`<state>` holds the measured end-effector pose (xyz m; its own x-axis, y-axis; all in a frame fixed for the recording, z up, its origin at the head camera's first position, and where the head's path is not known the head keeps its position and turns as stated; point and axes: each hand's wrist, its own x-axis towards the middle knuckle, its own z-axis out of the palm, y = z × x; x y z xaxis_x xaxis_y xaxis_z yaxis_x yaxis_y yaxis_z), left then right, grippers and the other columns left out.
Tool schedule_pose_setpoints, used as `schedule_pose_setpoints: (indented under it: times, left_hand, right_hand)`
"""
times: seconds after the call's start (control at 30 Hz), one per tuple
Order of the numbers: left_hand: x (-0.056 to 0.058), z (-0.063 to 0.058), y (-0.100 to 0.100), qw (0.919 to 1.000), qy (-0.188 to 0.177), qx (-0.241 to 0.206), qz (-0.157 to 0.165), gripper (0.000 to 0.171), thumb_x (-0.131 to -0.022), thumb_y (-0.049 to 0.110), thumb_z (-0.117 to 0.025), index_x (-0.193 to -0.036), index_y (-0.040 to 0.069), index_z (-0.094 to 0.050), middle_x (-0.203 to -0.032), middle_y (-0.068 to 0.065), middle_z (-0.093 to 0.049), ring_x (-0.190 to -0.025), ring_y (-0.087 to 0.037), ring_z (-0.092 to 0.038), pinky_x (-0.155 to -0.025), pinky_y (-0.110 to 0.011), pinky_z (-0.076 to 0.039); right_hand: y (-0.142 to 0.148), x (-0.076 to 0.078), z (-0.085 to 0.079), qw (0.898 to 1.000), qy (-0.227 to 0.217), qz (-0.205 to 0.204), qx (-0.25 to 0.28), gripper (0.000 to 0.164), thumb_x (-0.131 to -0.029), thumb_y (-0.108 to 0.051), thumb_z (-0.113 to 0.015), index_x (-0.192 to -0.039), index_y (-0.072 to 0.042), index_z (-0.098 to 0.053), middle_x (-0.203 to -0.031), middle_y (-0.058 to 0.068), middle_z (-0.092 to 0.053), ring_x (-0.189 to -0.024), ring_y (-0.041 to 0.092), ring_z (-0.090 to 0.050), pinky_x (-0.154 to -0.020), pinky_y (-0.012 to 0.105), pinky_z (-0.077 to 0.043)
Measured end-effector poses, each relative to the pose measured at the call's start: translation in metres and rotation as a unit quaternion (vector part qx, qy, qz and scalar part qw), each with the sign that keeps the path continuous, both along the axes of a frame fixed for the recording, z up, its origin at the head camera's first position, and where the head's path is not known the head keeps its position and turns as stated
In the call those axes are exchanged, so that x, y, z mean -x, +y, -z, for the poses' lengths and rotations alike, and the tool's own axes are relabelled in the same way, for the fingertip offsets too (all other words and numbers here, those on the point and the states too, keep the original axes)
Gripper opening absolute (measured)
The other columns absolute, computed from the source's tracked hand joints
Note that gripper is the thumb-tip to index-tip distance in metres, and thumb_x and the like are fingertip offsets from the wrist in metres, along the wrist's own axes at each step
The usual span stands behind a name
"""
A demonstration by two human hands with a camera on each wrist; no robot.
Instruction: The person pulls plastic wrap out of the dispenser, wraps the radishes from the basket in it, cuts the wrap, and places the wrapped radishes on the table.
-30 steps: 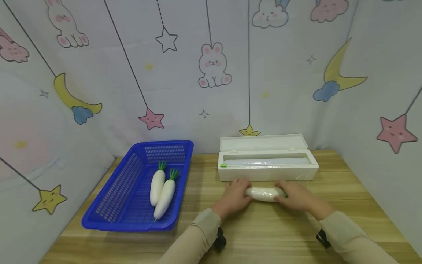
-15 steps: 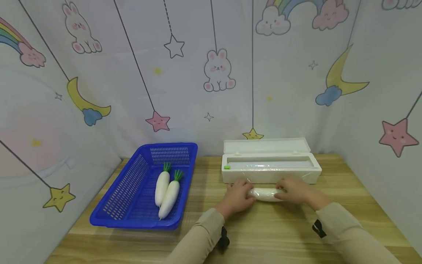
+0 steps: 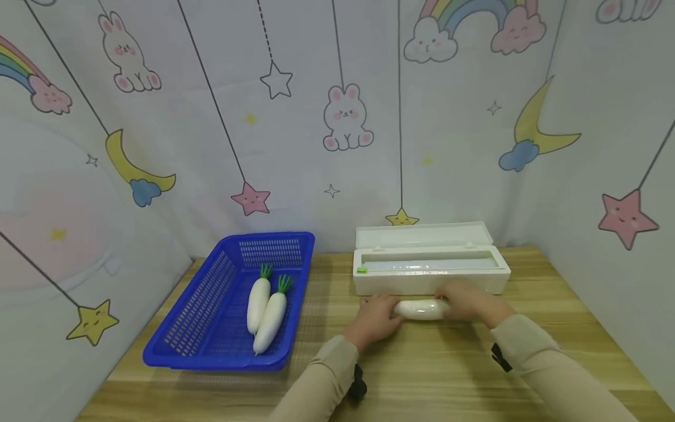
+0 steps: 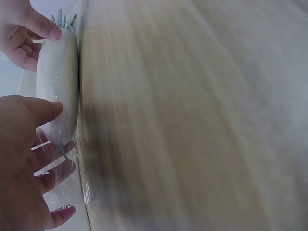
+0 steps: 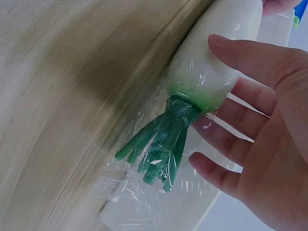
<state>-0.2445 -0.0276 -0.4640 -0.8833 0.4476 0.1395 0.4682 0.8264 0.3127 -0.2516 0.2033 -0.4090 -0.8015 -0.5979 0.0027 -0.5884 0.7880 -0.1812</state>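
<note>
A white radish (image 3: 420, 309) wrapped in clear film lies crosswise on the table just in front of a white cling-film box (image 3: 422, 283). My left hand (image 3: 375, 318) holds its root end, thumb (image 4: 48, 110) on the near side and fingers (image 4: 55, 175) behind the film. My right hand (image 3: 464, 302) holds the leafy end, its thumb (image 5: 236, 55) on the white skin and its fingers along the far side. In the right wrist view, green leaf stubs (image 5: 161, 139) stick out under loose, crinkled film (image 5: 130, 197).
A blue plastic basket (image 3: 216, 361) stands on the left of the wooden table (image 3: 422, 381), with two unwrapped radishes (image 3: 269, 322) in it. The box's lid (image 3: 422, 235) stands up against the patterned cloth backdrop (image 3: 295, 146). A green slider (image 3: 361, 269) sits on the box's left front edge.
My right hand has shifted a little left along the radish, covering more of it. The left hand stays at the root end. The head view has tilted slightly.
</note>
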Motion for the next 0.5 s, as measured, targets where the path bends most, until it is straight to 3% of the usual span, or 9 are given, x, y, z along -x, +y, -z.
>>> schedule_pose_setpoints:
  times: [0.2, 0.33, 0.5]
  left_hand:
    - [0.001, 0.003, -0.001, 0.9998, 0.004, -0.012, -0.015, 0.04, -0.091, 0.033, -0.061, -0.128, 0.017, -0.061, -0.127, 0.001, -0.062, -0.116, -0.022, -0.052, -0.089, -0.049, -0.036]
    - [0.001, 0.004, -0.008, 0.9984, 0.003, -0.045, -0.035, 0.044, -0.092, 0.036, -0.061, -0.131, 0.017, -0.058, -0.126, 0.0, -0.063, -0.118, -0.022, -0.054, -0.095, -0.057, -0.034]
    - [0.006, -0.008, -0.022, 0.9876, 0.042, -0.132, -0.074, 0.038, -0.092, 0.035, -0.062, -0.123, 0.011, -0.062, -0.104, -0.001, -0.068, -0.1, -0.019, -0.06, -0.086, -0.044, -0.035]
  right_hand:
    - [-0.001, 0.004, 0.0, 0.999, -0.032, 0.013, 0.015, 0.034, -0.072, -0.015, -0.079, -0.099, 0.0, -0.067, -0.089, 0.005, -0.064, -0.083, 0.021, -0.058, -0.077, 0.04, -0.049]
    - [-0.002, 0.008, -0.001, 0.998, -0.06, 0.029, 0.012, 0.036, -0.072, -0.016, -0.08, -0.101, 0.0, -0.066, -0.088, 0.005, -0.063, -0.082, 0.021, -0.058, -0.077, 0.04, -0.049]
    - [-0.007, 0.01, -0.015, 0.993, -0.108, 0.047, 0.007, 0.036, -0.077, -0.015, -0.077, -0.106, 0.002, -0.065, -0.096, 0.011, -0.065, -0.09, 0.028, -0.061, -0.081, 0.045, -0.05]
